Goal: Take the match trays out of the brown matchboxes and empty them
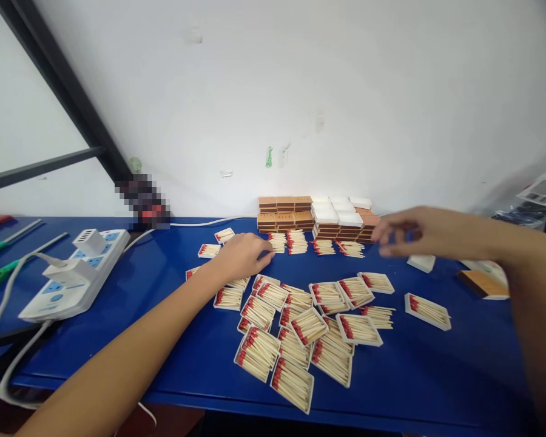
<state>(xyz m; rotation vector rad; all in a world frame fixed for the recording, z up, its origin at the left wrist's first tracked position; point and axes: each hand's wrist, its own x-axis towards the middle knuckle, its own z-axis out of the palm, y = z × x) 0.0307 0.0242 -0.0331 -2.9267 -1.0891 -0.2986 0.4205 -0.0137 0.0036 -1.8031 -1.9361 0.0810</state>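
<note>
Beside a small pile of loose red-tipped matches (276, 243), my left hand (243, 256) rests low with its thumb a little apart from the forefinger. Its other fingers are partly hidden, and I see nothing held. To the right of the stacked matchboxes, my right hand (407, 233) hovers above the table. Its fingers are bent and slightly parted, somewhat blurred, with nothing visible in them. Several open matchbox trays full of matches (293, 379) lie between my arms, some overlapping. More loose matches (296, 241) lie in front of the stack.
Brown-sided matchboxes (285, 220) stand stacked at the wall, with white trays (339, 212) on top at the right. A tray of matches (428, 311) and an orange-brown box (482, 284) lie at right. A power strip (75, 276) and green-handled screwdrivers (0, 276) occupy the left.
</note>
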